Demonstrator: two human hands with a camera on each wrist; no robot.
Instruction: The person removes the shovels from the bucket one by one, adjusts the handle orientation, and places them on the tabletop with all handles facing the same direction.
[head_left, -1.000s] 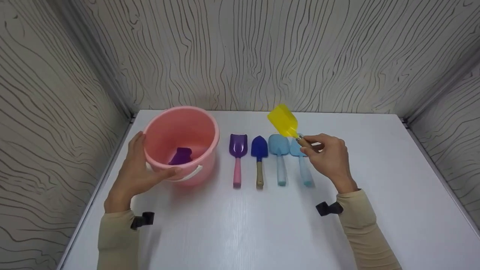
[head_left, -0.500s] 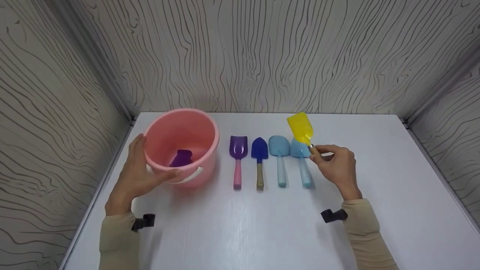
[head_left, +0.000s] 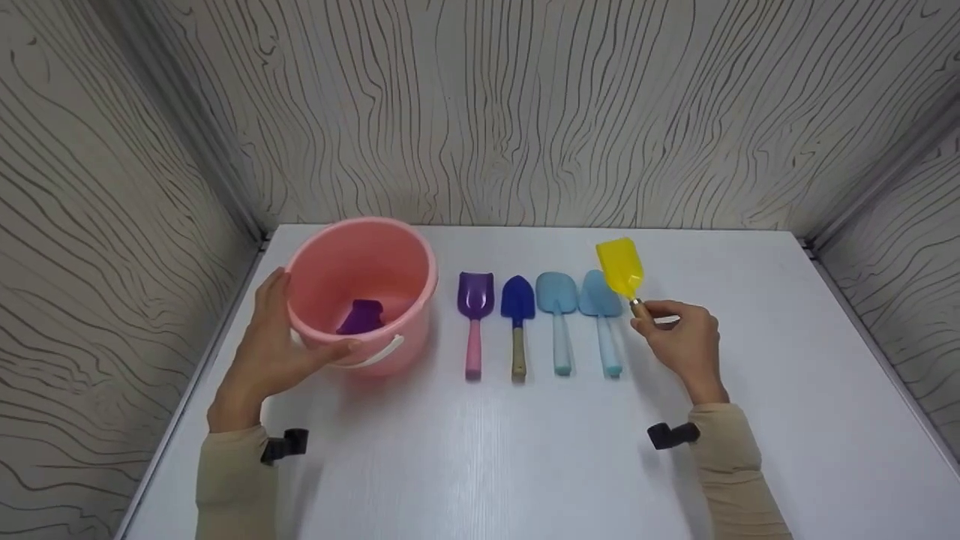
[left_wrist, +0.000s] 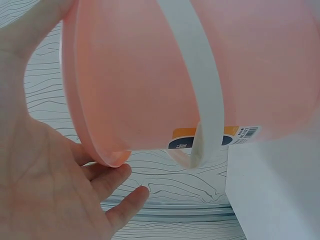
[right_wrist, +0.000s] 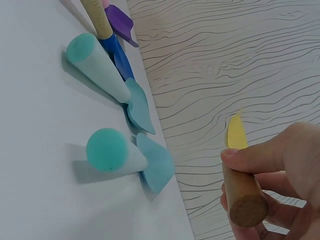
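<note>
My left hand [head_left: 266,352] spans the rim of a pink bucket [head_left: 409,345], thumb on the near side and fingers on the left side. In the left wrist view, fingers [left_wrist: 112,182] touch the bucket's rim. A purple piece [head_left: 362,316] lies inside the bucket, its kind unclear. Between thumb and fingers, my right hand [head_left: 684,341] pinches the wooden handle of a yellow toy shovel [head_left: 621,266], held above the table with the blade pointing up and away. Close left of it lies a light blue shovel [head_left: 609,345], partly behind the yellow blade.
In a row right of the bucket lie a purple shovel with pink handle [head_left: 475,296], a blue trowel with wooden handle [head_left: 518,300] and another light blue shovel [head_left: 557,292]. Patterned walls [head_left: 480,112] border the white table [head_left: 465,465] at the back and sides.
My right hand has moved right and nearer to me with the yellow shovel, uncovering more of the rightmost light blue shovel. The left hand and bucket stay in place.
</note>
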